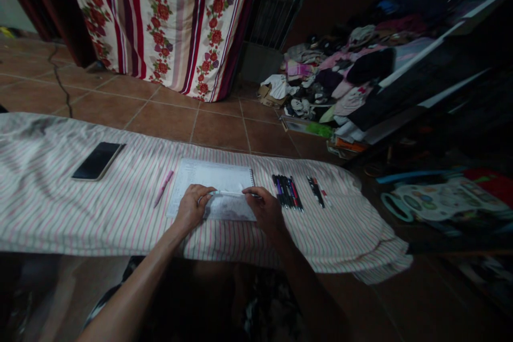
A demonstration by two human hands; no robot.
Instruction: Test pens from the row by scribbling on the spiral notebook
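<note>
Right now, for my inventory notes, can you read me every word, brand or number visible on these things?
White spiral-bound paper notebook: faint page marks, too small and blurred to read.
Slim white pen between left hand and right hand: no readable print.
Dark pens in a row: too small to read.
Pink pen: too small to read.
Black smartphone: no text on its dark screen.

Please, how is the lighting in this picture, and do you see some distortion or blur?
In the head view, the light is dim and the right side falls into deep shadow; wide-angle distortion bends the striped cloth and floor tiles; the left hand and right hand look dark but sharp; the phone shows little glare.
</note>
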